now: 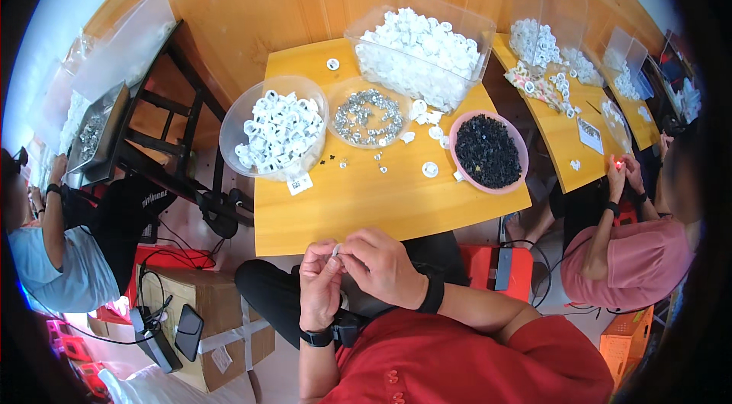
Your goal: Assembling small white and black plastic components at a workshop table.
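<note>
Just off the front edge of the yellow table (366,209), above my lap, my left hand (319,282) pinches a small white plastic part (335,250). Close against it, my right hand (377,265) has its fingers closed at the same part, whose shape is mostly hidden by the fingertips. On the table lie a clear round tub of white plastic parts (280,129), a shallow clear dish of small metal pieces (372,114) and a pink bowl (521,167) full of small black pieces (488,151).
A large clear bin (480,72) heaped with white parts stands at the table's back. Loose parts lie between the containers. Two people work at neighbouring tables, left and right. A cardboard box (217,312) with a phone (188,331) on it stands at my left.
</note>
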{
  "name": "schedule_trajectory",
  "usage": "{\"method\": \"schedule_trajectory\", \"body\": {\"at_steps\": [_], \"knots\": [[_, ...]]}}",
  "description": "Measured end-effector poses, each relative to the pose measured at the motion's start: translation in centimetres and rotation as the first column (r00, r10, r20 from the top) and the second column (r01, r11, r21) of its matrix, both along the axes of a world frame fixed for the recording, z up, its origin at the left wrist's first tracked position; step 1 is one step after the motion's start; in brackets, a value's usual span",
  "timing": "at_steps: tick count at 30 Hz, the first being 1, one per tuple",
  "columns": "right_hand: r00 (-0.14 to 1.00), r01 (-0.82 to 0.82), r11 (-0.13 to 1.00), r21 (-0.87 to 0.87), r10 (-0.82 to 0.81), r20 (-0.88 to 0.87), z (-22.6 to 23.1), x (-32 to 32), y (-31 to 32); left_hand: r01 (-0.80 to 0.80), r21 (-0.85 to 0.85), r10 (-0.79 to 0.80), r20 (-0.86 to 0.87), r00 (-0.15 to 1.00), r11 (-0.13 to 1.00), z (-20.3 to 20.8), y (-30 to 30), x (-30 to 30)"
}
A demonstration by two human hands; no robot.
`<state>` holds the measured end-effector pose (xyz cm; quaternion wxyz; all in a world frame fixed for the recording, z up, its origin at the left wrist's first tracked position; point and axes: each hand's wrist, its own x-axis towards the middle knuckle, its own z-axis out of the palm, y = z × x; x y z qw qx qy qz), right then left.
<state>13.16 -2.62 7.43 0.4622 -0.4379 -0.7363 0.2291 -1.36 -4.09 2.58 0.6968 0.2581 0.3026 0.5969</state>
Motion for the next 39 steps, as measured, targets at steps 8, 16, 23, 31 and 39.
{"method": "schedule_trajectory", "body": {"at_steps": [8, 16, 23, 31, 39], "knots": [[0.998, -0.018, 0.998, 0.067, 0.015, 0.053, 0.8, -1.4, 1.0, 0.073, -0.064, -0.067, 0.083, 0.994, 0.995, -0.2, 1.4, -1.6], [0.96, -0.001, 0.979, 0.203, -0.056, 0.274, 0.4, -1.4, 2.1, 0.001, -0.129, 0.018, 0.145, 0.989, 0.992, -0.2, 2.2, -0.7], [0.896, -0.14, 0.929, -0.341, 0.266, 0.356, 2.8, 2.8, 5.5, -0.088, -0.138, 0.068, -0.142, 0.987, 0.987, -1.2, 3.7, -1.6], [0.97, -0.201, 0.885, -0.42, 0.119, -0.214, 1.6, 1.3, 7.6, -0.066, -0.112, 0.037, -0.244, 0.969, 0.991, -2.1, 3.9, -1.5], [0.946, -0.298, 0.662, -0.688, 0.11, -0.305, -3.8, 2.1, 2.2, -0.055, -0.098, 0.021, -0.314, 0.949, 0.994, -1.8, 3.8, -1.5]]}}
